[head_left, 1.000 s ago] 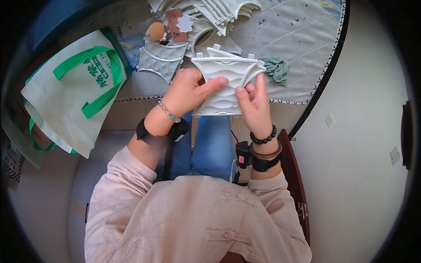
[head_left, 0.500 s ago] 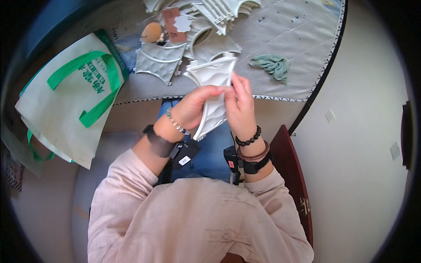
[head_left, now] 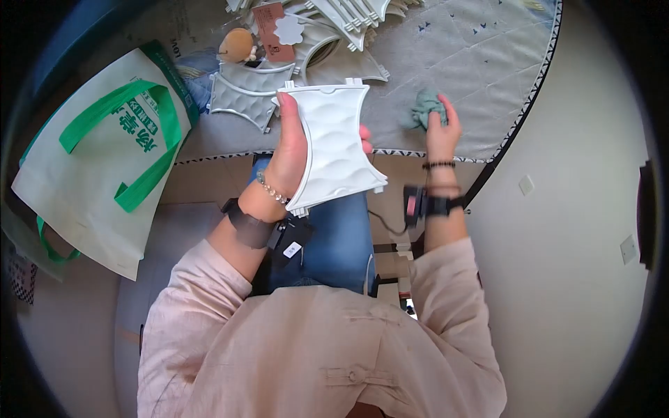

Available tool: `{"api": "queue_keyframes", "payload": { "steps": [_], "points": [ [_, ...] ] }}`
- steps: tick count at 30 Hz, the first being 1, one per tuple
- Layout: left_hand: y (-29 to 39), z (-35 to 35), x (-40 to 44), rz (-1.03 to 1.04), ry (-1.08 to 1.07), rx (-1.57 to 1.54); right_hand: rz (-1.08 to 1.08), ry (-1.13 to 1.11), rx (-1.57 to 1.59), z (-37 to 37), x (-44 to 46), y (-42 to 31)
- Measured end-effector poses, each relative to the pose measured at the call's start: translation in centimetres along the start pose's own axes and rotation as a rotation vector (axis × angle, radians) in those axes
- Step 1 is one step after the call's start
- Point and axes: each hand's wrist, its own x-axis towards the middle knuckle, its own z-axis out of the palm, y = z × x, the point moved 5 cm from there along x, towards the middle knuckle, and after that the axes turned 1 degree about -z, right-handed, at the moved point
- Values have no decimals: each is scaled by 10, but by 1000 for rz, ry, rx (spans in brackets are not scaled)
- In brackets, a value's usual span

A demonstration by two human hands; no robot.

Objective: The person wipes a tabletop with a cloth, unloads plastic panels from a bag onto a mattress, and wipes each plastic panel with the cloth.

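Observation:
My left hand (head_left: 291, 143) holds a white plastic panel (head_left: 334, 143) with curved-in sides and small clips at its corners. The thumb lies along the panel's left edge, and fingertips show past its right edge. The panel's rippled face is turned up, above my lap. Off to the right, my right hand (head_left: 444, 129) is closed on a crumpled green cloth (head_left: 425, 109) at the grey padded surface. Part of the cloth is covered by the fingers.
More white panels (head_left: 240, 97) lie loose and stacked at the back of the padded surface (head_left: 481, 83). Among them are a pink card (head_left: 268, 24) and a round orange item (head_left: 237, 44). A white bag with green handles (head_left: 104, 160) stands at left.
My right hand has let go of the panel and moved right onto the green cloth. The left hand keeps the panel, now turned with its broad face up.

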Motion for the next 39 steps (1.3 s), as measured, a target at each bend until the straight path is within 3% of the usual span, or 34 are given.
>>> {"api": "queue_keyframes", "payload": {
  "steps": [1,3,4,5,8,10,11,14,15,16,18,19,20,22,23,24,26,28,30,32,34,35,37,39],
  "points": [
    [0,-6,5,27,9,72,-10,-76,98,2,-18,-39],
    [-5,-10,10,26,-23,161,-231,-302,134,10,-53,-102],
    [-14,-9,11,19,-24,160,-369,-383,-16,17,-67,-130],
    [-13,-9,12,231,81,491,-509,-462,-168,30,-79,-149],
    [-4,-6,7,416,194,956,-617,-473,-189,54,-94,-155],
    [-11,-14,7,137,190,198,-619,-387,-263,62,-121,-156],
    [-21,-31,9,41,103,45,-585,-401,-292,57,-134,-152],
    [-8,-26,4,189,58,134,-494,-479,-224,41,-165,-143],
    [-10,-20,7,174,-119,64,-486,-479,-250,40,-167,-145],
    [-20,-18,6,171,-119,60,-483,-481,-253,43,-163,-148],
    [-43,-24,0,139,330,40,-525,-411,-221,53,-144,-153],
    [-39,-16,4,33,-344,-638,-510,-446,-212,57,-135,-149],
    [-42,-20,3,35,-346,-633,-514,-444,-209,58,-135,-147],
    [-19,-15,-9,268,232,251,-446,-370,-183,56,-135,-139],
    [-25,-15,-11,107,226,-122,-453,-356,-210,53,-146,-144],
    [-19,-24,-8,108,223,-117,-466,-360,-215,52,-162,-147],
    [-2,-35,-1,297,25,127,-533,-475,-197,51,-185,-161],
    [-6,-29,-6,299,25,136,-557,-466,-218,50,-175,-156],
    [-4,-26,-16,334,263,96,-495,-307,-390,46,-140,-125],
    [0,-18,-23,264,180,-10,-150,-298,-216,28,-96,-76],
    [9,-13,-22,272,103,-39,68,-136,-60,4,-58,-50],
    [11,-16,-22,275,94,-42,59,-133,-65,-1,-45,-47],
    [9,-25,-18,209,115,-70,-338,176,-866,-5,-17,-69],
    [6,-29,-15,209,132,-49,-470,119,-681,12,16,-89]
  ]
}}
